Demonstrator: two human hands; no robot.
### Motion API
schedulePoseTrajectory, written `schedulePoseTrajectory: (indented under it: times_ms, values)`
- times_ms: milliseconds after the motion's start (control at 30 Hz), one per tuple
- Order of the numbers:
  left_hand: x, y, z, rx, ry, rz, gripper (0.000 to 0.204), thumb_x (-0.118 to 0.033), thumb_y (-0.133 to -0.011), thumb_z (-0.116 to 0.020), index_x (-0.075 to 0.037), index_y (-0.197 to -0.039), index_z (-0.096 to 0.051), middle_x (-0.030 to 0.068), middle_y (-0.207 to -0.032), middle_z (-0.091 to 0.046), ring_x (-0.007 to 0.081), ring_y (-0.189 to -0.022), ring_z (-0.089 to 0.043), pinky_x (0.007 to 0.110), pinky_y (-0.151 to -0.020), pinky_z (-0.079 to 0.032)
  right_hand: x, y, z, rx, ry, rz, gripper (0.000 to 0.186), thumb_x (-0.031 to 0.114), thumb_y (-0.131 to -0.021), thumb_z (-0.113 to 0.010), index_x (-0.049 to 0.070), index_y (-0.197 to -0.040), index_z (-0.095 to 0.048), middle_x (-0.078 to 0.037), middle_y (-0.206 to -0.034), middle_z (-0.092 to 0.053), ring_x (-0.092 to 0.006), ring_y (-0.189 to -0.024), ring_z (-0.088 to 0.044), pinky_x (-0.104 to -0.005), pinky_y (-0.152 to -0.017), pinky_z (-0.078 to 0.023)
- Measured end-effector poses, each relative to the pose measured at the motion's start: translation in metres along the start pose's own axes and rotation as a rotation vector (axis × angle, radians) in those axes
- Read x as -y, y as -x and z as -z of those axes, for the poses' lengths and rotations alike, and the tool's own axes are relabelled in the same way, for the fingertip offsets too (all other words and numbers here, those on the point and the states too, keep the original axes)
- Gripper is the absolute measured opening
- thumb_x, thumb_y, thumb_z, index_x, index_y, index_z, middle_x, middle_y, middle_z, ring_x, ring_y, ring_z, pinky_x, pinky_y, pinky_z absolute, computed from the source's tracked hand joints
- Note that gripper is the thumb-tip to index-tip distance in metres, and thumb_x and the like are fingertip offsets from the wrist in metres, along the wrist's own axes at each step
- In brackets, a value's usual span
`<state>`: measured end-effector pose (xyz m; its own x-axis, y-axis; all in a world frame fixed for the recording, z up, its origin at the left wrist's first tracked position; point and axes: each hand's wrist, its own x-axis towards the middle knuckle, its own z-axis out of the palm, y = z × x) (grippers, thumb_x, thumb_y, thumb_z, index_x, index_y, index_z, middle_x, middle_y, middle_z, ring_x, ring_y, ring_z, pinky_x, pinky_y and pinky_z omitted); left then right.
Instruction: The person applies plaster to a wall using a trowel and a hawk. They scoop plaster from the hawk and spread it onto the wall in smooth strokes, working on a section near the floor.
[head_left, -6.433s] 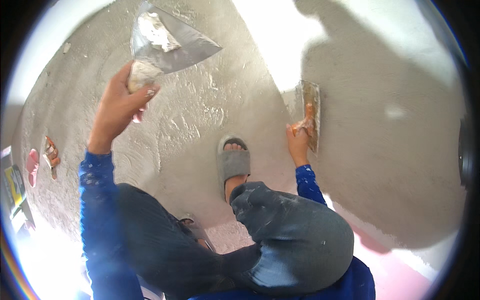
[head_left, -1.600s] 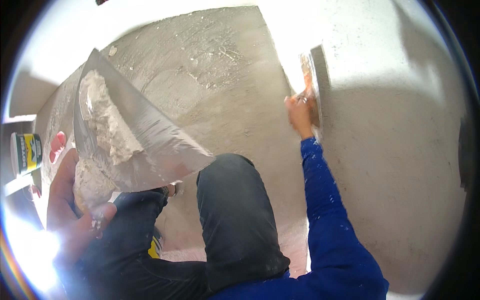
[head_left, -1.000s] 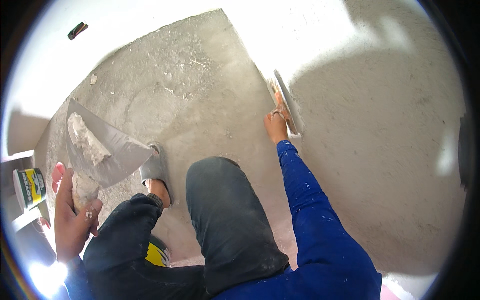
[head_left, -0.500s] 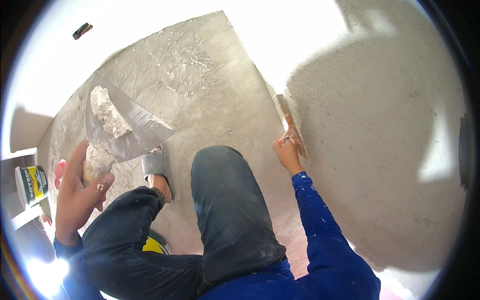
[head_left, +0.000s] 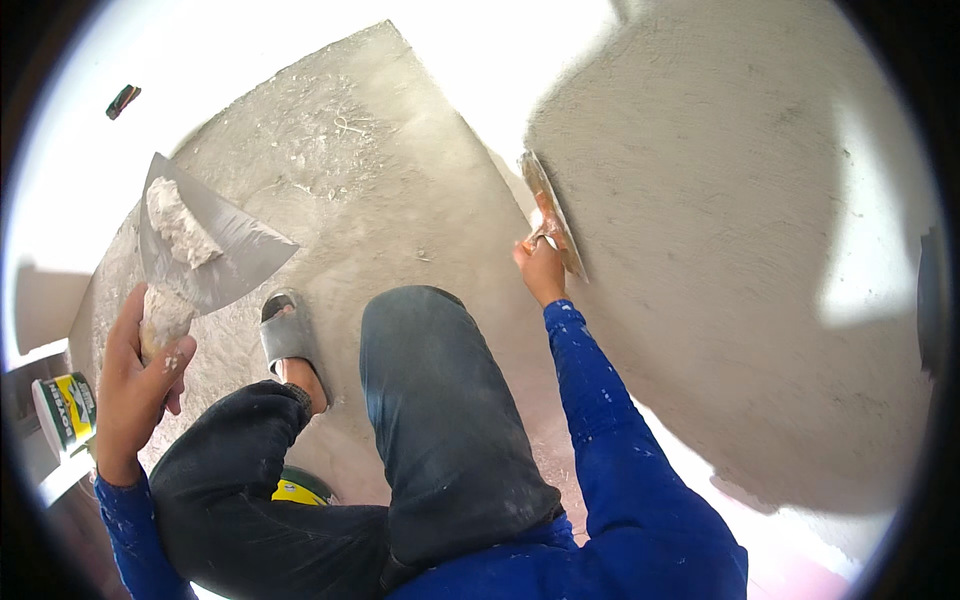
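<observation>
The trowel (head_left: 555, 218) lies straight out beyond the knuckles of the right hand (head_left: 543, 270), at the near side of the wall (head_left: 720, 250). Its long axis runs steeply from upper left to lower right, slanting much as the seam between wall and floor (head_left: 410, 220) does nearby. The blade is seen nearly edge-on, on the wall side of the orange handle; whether its whole face touches the wall cannot be told. The right hand is much the nearer to the wall; the left hand (head_left: 135, 385) is well apart, across the person's knees

The right hand is closed around the trowel's handle, with no gap showing in the grip. The left hand is wrapped about the crusted handle of the scraper (head_left: 240, 240), thumb along its near side. The scraper's broad blade fans up and away from that hand, bearing a thick ridge of putty (head_left: 182, 225), which lies well to the left of the trowel. Below the scraper are a grey sandal (head_left: 288, 335) and, farther left, a pail (head_left: 75, 415)
</observation>
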<state>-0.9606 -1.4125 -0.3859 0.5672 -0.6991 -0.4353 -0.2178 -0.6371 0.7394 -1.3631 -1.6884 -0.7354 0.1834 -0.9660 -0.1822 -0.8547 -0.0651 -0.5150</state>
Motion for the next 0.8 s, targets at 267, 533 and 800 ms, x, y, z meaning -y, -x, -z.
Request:
schedulePoseTrajectory:
  times_ms: [267, 533, 800]
  values:
    - [-0.027, -0.012, -0.009, 0.083, -0.104, 0.027, 0.081, -0.018, -0.087, -0.075, 0.005, -0.152, -0.032, 0.0042, -0.082, -0.059, 0.0083, -0.058, -0.055, 0.023, -0.046, -0.045, -0.02, 0.077, 0.077, -0.115, -0.166, 0.098, 0.031, 0.027, -0.091, -0.068, -0.003, -0.095, -0.065, -0.024, -0.085, -0.069, -0.0402, -0.081, -0.069, -0.0449, -0.075, -0.054]
    - [-0.066, -0.047, -0.024, 0.222, -0.307, -0.357, 0.069, -0.029, -0.089, -0.074, 0.002, -0.142, -0.043, 0.0059, -0.078, -0.061, 0.0099, -0.06, -0.058, 0.025, -0.05, -0.048, 0.104, 0.122, 0.159, 0.25, -0.775, 0.106, 0.022, 0.02, -0.092, -0.067, 0.004, -0.08, -0.058, 0.0, -0.07, -0.056, -0.0091, -0.063, -0.055, -0.0269, -0.058, -0.045]
    - [-0.092, -0.035, -0.061, 0.081, -0.414, -0.569, 0.052, -0.029, -0.089, -0.071, -0.001, -0.128, -0.052, 0.0192, -0.088, -0.068, 0.0277, -0.069, -0.066, 0.039, -0.068, -0.052, 0.249, 0.129, 0.195, 0.519, -0.985, 0.171, 0.021, 0.021, -0.092, -0.065, 0.005, -0.08, -0.06, 0.001, -0.066, -0.057, -0.0066, -0.056, -0.053, -0.0245, -0.053, -0.042]
